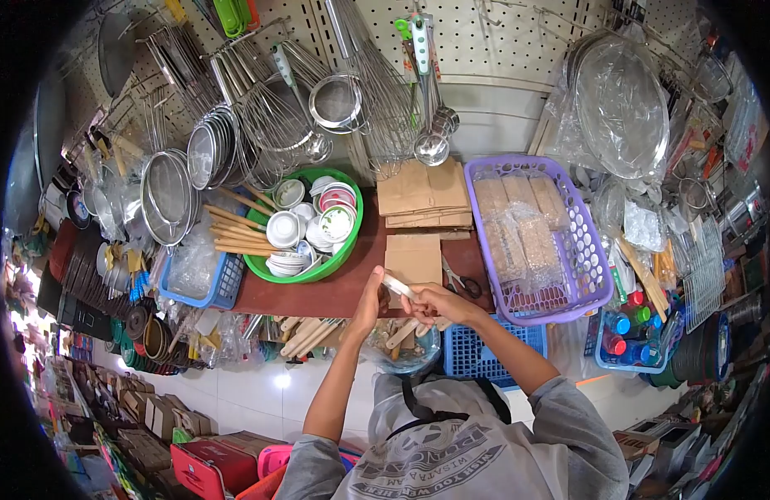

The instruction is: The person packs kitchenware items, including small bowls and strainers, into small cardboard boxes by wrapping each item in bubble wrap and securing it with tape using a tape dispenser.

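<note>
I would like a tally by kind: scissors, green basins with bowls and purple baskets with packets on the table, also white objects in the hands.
White object: 1
Scissors: 1 pair
Green basin: 1
Purple basket: 1
Total: 4

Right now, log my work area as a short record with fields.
Left hand: holding a small white item, identity unclear
Right hand: at the item's other end
Ahead: flat brown pieces on a reddish table, with scissors to the right
Left: green basin holding bowls
Right: purple basket holding plastic-wrapped packs
Hanging above: whisks, strainers
</note>
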### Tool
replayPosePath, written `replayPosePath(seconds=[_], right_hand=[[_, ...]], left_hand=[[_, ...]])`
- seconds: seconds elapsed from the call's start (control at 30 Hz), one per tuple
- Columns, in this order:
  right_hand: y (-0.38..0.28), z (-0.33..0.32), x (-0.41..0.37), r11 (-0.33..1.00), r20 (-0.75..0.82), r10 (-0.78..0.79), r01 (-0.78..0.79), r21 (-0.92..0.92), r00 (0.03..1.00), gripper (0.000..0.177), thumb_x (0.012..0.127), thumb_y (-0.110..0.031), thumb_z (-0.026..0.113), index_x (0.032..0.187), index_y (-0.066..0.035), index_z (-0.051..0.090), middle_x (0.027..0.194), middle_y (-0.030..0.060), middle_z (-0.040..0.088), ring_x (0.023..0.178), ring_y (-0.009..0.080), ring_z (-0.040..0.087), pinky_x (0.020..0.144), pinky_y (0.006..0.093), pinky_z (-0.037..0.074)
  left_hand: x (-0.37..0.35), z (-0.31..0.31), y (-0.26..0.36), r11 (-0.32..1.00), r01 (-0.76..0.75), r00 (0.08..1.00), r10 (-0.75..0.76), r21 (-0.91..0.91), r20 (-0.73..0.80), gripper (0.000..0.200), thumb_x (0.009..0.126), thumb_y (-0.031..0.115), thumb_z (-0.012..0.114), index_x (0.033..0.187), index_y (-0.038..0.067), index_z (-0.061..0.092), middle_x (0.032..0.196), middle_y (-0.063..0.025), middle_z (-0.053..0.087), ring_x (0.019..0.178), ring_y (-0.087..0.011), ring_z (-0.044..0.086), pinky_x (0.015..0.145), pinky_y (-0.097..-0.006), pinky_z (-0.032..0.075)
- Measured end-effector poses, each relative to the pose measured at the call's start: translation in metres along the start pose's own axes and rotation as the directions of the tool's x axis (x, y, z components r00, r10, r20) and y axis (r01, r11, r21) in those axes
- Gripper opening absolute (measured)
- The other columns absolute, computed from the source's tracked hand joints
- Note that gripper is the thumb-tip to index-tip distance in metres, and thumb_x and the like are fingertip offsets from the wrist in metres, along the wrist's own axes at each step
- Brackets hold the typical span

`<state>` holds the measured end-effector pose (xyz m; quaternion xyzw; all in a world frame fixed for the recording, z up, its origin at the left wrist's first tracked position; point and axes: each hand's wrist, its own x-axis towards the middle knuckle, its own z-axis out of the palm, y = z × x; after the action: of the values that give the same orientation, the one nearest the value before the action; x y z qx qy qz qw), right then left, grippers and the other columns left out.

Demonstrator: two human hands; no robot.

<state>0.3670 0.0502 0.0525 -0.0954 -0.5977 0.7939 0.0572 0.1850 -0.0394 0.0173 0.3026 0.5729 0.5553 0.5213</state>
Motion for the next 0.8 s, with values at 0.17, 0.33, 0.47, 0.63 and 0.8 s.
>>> replayPosePath(seconds=[0.17, 0.33, 0.47, 0.63, 0.8], right_hand=[[0.004, -0.004, -0.002, 1.0, -0.042, 0.0, 0.001, 0.025, 0.999, 0.019, 0.093, -0.019, 0.037, 0.093, -0.006, 0.051, 0.064, -0.0035, 0.038, 0.053, 0.0093, 0.041, 0.053, 0.0242, 0.035], [0.008, -0.005, -0.004, 0.999, -0.048, -0.008, 0.01, 0.041, 0.999, 0.017, 0.093, -0.018, 0.037, 0.091, -0.006, 0.049, 0.063, -0.0035, 0.037, 0.053, 0.0095, 0.041, 0.051, 0.0248, 0.034], [0.012, -0.009, -0.008, 0.999, -0.043, -0.001, 0.003, 0.049, 0.999, 0.02, 0.094, -0.018, 0.038, 0.1, -0.004, 0.052, 0.072, -0.0002, 0.049, 0.053, 0.007, 0.047, 0.05, 0.0213, 0.038], [-0.006, -0.009, -0.014, 0.99, -0.139, -0.08, 0.062, -0.128, 0.987, 0.038, 0.091, -0.012, 0.054, 0.128, -0.007, 0.052, 0.095, 0.005, 0.06, 0.062, 0.0102, 0.061, 0.056, 0.0247, 0.049], [-0.045, -0.002, -0.03, 0.684, -0.235, -0.41, 0.127, -0.719, 0.881, 0.037, 0.083, -0.01, 0.068, 0.12, -0.012, 0.062, 0.096, 0.0052, 0.068, 0.069, 0.0146, 0.069, 0.062, 0.0281, 0.055]], left_hand=[[0.005, 0.009, -0.001, 0.999, -0.033, 0.998, 0.034, 0.024, -0.053, 0.043, 0.102, 0.054, 0.038, 0.091, 0.014, 0.049, 0.061, 0.0063, 0.035, 0.052, -0.0058, 0.033, 0.049, -0.0248, 0.025], [0.007, 0.01, -0.003, 0.999, -0.023, 0.998, 0.025, 0.035, -0.05, 0.043, 0.102, 0.053, 0.039, 0.089, 0.014, 0.05, 0.059, 0.007, 0.035, 0.05, -0.0053, 0.033, 0.046, -0.0242, 0.024], [0.005, 0.012, 0.002, 0.999, 0.027, 0.999, -0.025, 0.037, -0.047, 0.047, 0.102, 0.055, 0.039, 0.085, 0.013, 0.051, 0.057, 0.0072, 0.035, 0.047, -0.0053, 0.032, 0.045, -0.0244, 0.024], [0.011, 0.003, 0.001, 0.993, 0.093, 0.995, -0.096, 0.078, 0.037, 0.063, 0.093, 0.074, 0.038, 0.095, 0.012, 0.054, 0.072, 0.0014, 0.048, 0.058, -0.0092, 0.04, 0.053, -0.0253, 0.029], [0.001, 0.017, 0.02, 0.995, 0.086, 0.993, -0.082, 0.045, -0.082, 0.065, 0.098, 0.068, 0.034, 0.072, 0.011, 0.054, 0.056, 0.003, 0.042, 0.04, -0.0076, 0.034, 0.039, -0.0251, 0.024]])
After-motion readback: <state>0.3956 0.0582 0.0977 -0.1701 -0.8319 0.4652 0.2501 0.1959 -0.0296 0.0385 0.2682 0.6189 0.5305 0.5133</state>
